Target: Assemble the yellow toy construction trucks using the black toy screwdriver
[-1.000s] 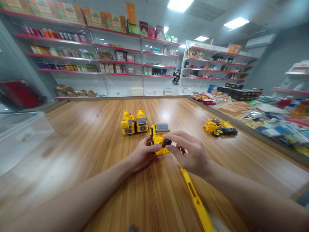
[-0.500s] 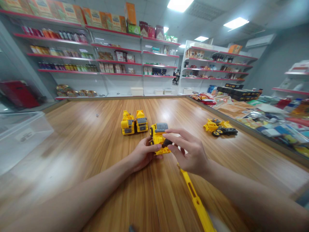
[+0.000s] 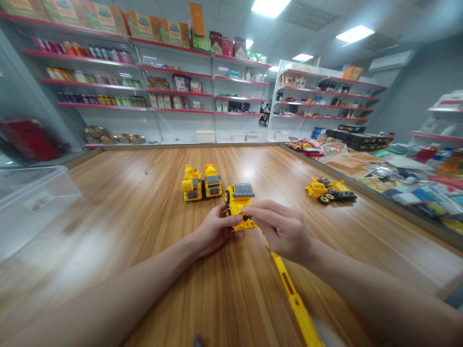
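Observation:
My left hand [image 3: 213, 231] is closed around a yellow toy truck [image 3: 237, 207] with a grey top and black wheels, held just above the table. Against the truck's near side, the bent fingers of my right hand [image 3: 284, 229] pinch a small black piece [image 3: 247, 218]. Most of that piece is covered by the fingers, so its kind is unclear. Below my right wrist a long yellow slotted toy part [image 3: 294, 299] lies on the table. Beyond my left hand stand two more yellow toy trucks [image 3: 212, 185], side by side.
A yellow and black toy vehicle [image 3: 331, 192] lies at the right. At the left is a clear plastic bin [image 3: 36, 207]. A small dark object [image 3: 197, 341] shows at the table's [image 3: 173, 294] near edge. Packaged goods lie past the right rim, and stocked shelves [image 3: 177, 91] line the back.
My right fingers have drawn together and lowered over the black piece, which now shows less. The left hand and the truck have hardly moved.

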The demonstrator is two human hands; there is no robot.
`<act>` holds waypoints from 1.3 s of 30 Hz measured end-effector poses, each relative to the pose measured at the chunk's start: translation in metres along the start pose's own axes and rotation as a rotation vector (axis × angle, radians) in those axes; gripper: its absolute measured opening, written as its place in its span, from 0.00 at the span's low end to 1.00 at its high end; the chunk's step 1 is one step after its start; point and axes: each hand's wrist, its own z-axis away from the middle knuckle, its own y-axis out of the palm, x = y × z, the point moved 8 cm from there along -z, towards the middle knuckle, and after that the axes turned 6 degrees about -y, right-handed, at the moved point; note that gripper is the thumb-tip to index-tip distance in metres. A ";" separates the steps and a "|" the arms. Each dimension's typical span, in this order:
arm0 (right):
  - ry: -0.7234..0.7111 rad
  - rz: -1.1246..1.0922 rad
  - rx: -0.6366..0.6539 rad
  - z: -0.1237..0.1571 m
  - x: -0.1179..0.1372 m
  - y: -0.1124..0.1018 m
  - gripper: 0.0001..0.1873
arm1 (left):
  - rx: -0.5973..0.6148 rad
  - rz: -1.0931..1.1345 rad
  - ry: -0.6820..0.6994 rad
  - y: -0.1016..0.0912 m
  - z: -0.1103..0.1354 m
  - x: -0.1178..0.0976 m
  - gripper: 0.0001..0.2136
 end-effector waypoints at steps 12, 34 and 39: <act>0.120 0.028 -0.045 -0.004 -0.009 -0.005 0.13 | 0.001 0.007 -0.007 0.001 0.000 0.000 0.18; 0.231 -0.013 -0.091 0.000 -0.018 -0.005 0.08 | -0.086 0.041 0.119 -0.009 -0.002 -0.006 0.23; 0.282 -0.070 -0.118 0.003 -0.024 -0.003 0.08 | -0.117 0.026 0.175 -0.012 -0.002 -0.009 0.23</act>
